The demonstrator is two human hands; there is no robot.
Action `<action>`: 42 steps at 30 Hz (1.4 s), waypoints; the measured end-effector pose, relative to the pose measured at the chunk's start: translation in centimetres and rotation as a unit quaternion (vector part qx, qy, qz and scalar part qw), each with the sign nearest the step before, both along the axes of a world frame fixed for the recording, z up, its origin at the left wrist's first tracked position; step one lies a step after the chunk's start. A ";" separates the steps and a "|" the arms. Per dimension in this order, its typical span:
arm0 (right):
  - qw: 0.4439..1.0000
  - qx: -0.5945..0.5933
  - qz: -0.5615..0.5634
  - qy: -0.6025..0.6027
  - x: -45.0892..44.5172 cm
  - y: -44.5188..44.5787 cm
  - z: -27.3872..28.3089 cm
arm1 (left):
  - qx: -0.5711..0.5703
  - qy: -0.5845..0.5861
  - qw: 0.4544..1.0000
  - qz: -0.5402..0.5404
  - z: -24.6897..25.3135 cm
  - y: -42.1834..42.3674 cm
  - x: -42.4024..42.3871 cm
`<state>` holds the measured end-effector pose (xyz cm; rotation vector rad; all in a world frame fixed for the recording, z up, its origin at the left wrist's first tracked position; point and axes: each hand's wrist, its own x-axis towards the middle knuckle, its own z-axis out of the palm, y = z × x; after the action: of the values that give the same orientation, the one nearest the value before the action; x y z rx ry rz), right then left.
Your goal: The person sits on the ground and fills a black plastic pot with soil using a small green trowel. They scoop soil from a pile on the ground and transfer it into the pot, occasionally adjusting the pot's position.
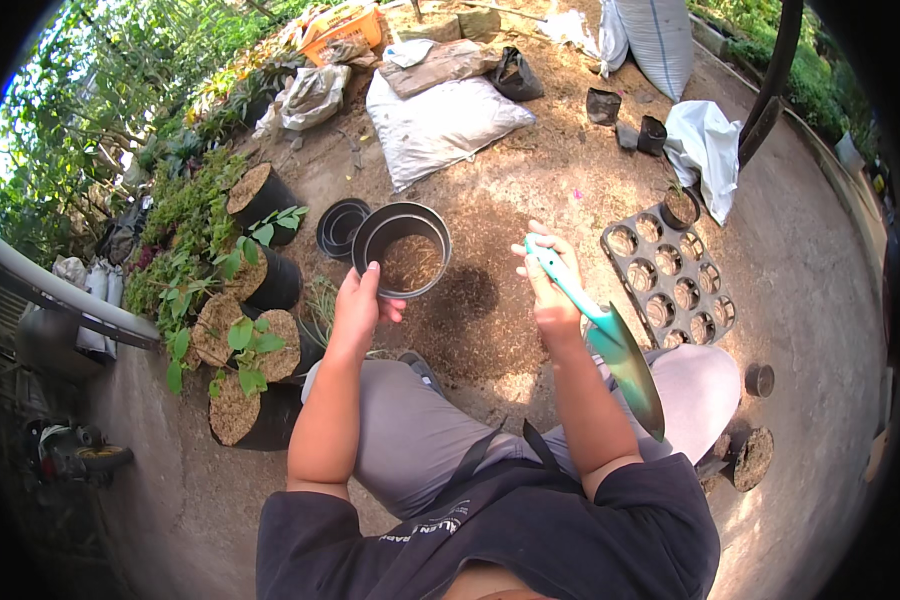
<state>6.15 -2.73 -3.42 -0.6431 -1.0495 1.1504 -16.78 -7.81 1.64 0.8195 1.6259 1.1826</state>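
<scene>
My left hand (363,304) grips the near rim of a round black plastic plant pot (436,219), thumb over the edge. Loose brown soil mix (414,264) lies in the bottom of that pot. Its shadow falls on the ground to the right, so it appears raised. In my right hand (551,277) is the handle of a turquoise garden trowel (616,337). The trowel's blade points back towards me, over my right forearm and knee. Just behind the held pot stand nested empty black pots (343,227). Loose soil mix (487,330) covers the ground between my knees.
On the left stand several black bags of potted seedlings (270,279). A black seedling tray (664,274) lies to the right, a small potted plant (679,208) at its far corner. Farther off are a filled white sack (435,120), small black bags (604,106) and an orange crate (341,34).
</scene>
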 end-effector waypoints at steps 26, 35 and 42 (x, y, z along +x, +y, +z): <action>0.819 -0.379 0.082 -0.424 3.5 -2.5 -29.4 | 0.018 -0.005 1.000 0.005 -0.6 0.0 -0.3; 0.763 -0.530 0.341 -0.142 0.4 -4.4 -20.6 | 0.024 -0.007 1.000 0.018 -1.1 -0.6 -0.7; 0.785 -0.508 0.354 -0.008 -2.1 -4.4 -15.8 | 0.029 -0.004 0.999 0.020 -0.7 -0.6 -0.7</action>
<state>4.02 -7.18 -19.20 -1.1254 -0.5974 2.4390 -17.45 -8.45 0.97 0.8204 1.6155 1.2643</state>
